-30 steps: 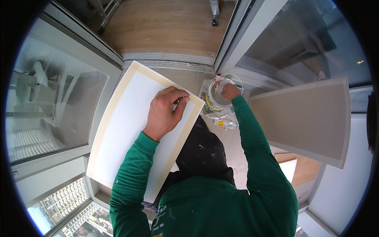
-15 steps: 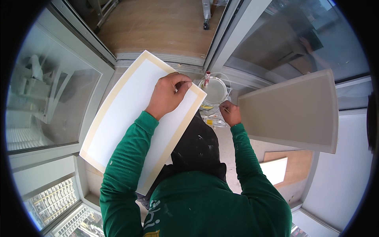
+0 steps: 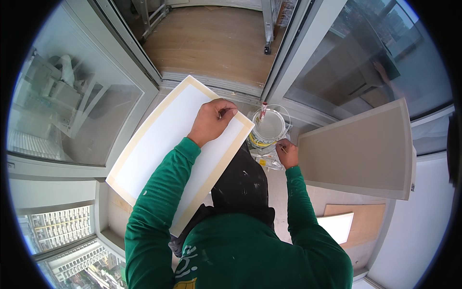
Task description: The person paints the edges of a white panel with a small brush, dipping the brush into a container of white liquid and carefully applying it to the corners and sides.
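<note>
Head view, looking down along the body. Left hand [image 3: 211,121] lies on the far right corner of a white panel with a tan border [image 3: 168,144]; fingers curled, grip closed over the panel's edge at that corner. Panel tilted, long axis running from lower left to upper right, its near end beside the green left sleeve [image 3: 159,202].

Right hand [image 3: 288,153] sits just beside the panel's right edge, near side of a clear plastic bucket [image 3: 269,126]. Grip pinched together on a thin stick-like tool [image 3: 282,148]; what kind of tool cannot be told. Bucket stands on the floor, holding pale liquid; a red-handled item [image 3: 262,111] rests at its far rim.

A crumpled clear plastic bag [image 3: 267,161] lies on the floor between the bucket and the dark trouser knee [image 3: 240,180].

Grey flat panel [image 3: 358,151] leans to the right, close by the right hand. Glass panes [image 3: 72,106] on the left side; wooden floor [image 3: 211,43] beyond the sill.
</note>
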The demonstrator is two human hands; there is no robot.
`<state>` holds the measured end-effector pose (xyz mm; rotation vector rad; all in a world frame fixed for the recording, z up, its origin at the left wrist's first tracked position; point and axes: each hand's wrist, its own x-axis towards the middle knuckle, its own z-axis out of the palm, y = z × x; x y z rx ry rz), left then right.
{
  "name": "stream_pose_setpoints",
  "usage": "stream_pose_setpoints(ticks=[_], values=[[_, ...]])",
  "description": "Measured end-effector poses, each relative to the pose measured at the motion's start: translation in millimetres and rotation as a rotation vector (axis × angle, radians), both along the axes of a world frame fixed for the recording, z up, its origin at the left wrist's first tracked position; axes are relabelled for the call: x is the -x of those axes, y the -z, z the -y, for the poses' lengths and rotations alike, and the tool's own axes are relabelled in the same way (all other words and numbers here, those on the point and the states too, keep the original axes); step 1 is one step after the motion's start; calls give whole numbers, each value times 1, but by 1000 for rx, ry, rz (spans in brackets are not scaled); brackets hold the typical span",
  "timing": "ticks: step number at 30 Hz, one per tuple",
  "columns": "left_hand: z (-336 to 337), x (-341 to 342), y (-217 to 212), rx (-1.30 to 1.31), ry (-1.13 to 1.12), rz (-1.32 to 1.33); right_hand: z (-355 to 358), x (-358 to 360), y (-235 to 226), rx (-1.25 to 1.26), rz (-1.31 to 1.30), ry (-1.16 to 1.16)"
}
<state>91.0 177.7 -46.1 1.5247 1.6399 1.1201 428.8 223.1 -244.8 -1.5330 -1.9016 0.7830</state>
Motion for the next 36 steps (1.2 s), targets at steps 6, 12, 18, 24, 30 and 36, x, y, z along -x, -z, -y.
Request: stream_pose_setpoints(ticks=[6, 12, 18, 24, 30, 36], values=[[8, 3, 1, -23, -99, -52, 7, 6, -12, -44, -89, 75], [5, -5, 0, -41, -107, -81, 9, 10, 5, 14, -103, 123], [-1, -15, -5, -13, -93, -84, 2, 7, 12, -30, -272, 115], [-9, -29, -9, 44, -79, -32, 10, -4, 11, -19, -158, 39], [-16, -14, 14, 19, -36, 145, 11, 10, 2, -17, -257, 100], [-21, -6, 19, 1, 29, 212, 19, 2, 19, 220, -555, 227]])
